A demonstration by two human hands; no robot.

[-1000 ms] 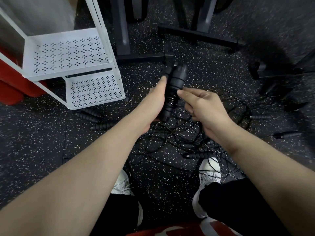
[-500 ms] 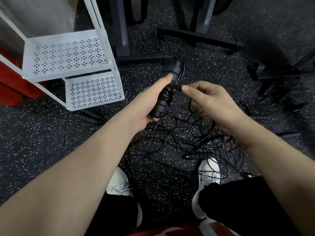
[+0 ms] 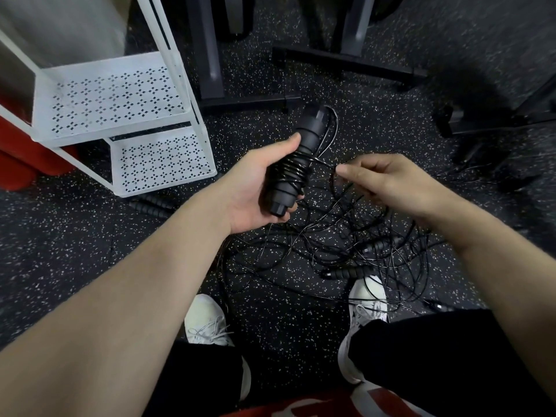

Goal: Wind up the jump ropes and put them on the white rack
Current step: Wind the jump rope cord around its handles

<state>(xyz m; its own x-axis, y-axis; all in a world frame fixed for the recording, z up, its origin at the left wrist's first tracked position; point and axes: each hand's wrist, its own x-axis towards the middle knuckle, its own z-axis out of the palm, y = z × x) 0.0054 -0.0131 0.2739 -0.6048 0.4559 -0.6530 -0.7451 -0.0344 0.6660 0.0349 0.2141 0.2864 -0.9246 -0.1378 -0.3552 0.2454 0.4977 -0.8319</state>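
At the far left, above a dark speckled rubber floor (image 3: 75, 266), stands the white metal rack (image 3: 192, 94), its two flat shelves punched with small diamond-shaped holes; a red rounded object (image 3: 18, 164) sits behind its lower frame. Just below the lower shelf, two ribbed black handles (image 3: 150, 204) lie on the floor. Toward the middle, the left hand (image 3: 252, 191) curls its fingers and thumb around a pair of matte black cylindrical jump-rope handles (image 3: 296, 167), held tilted with their tops pointing up and away, glossy thin black cord coiled in tight turns around their middle. To the right, the right hand (image 3: 388, 182) pinches the loose cord (image 3: 334, 173) between thumb and fingertips, close beside the handles. Beneath both hands a tangled heap of thin black cords (image 3: 346, 242) sprawls over the floor, with more ribbed handles among it, reaching a white laced sneaker (image 3: 367, 299). Black metal stand bases (image 3: 349, 60) cross the top.
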